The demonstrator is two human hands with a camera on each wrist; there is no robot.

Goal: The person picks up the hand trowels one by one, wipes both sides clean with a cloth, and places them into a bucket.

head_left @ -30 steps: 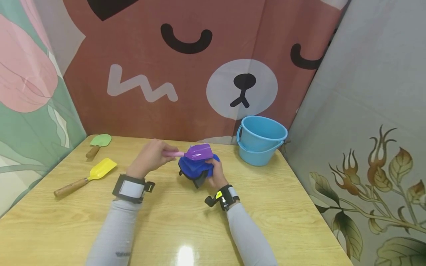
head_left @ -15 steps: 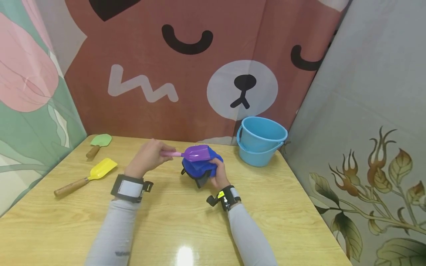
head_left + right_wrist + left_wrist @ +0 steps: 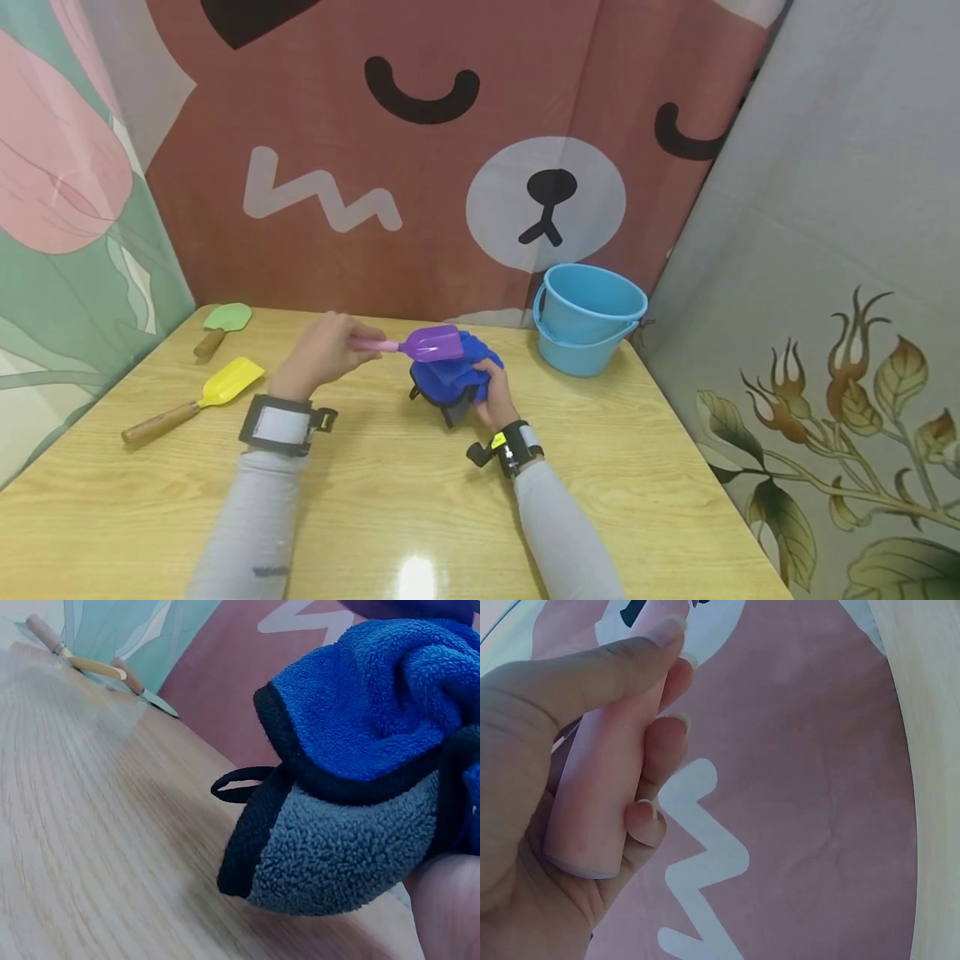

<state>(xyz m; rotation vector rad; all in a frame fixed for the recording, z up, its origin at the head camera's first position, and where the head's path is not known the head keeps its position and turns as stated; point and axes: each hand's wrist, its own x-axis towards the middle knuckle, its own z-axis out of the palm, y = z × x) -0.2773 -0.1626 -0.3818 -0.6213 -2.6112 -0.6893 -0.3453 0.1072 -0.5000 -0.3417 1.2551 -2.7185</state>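
My left hand [image 3: 324, 354] grips a toy shovel by its pink handle [image 3: 600, 780], fingers wrapped round it in the left wrist view. The shovel's purple blade [image 3: 433, 343] points right, over the blue cloth. In my right hand [image 3: 495, 393] is a bunched towel [image 3: 450, 379], blue on one side and grey on the other, with black edging. The right wrist view shows the towel [image 3: 360, 712] folded, a black hanging loop at its corner, and part of the purple blade above it.
A light blue bucket [image 3: 588, 321] with its handle down stands at the back right. To the left lie a yellow shovel [image 3: 228, 382] and a smaller green shovel [image 3: 227, 317], both wooden-handled. A printed curtain [image 3: 360, 267] hangs behind the wooden table [image 3: 390, 517].
My left hand has drawn the shovel a little to the left, uncovering more of the towel. My right hand has shifted slightly right with the towel.
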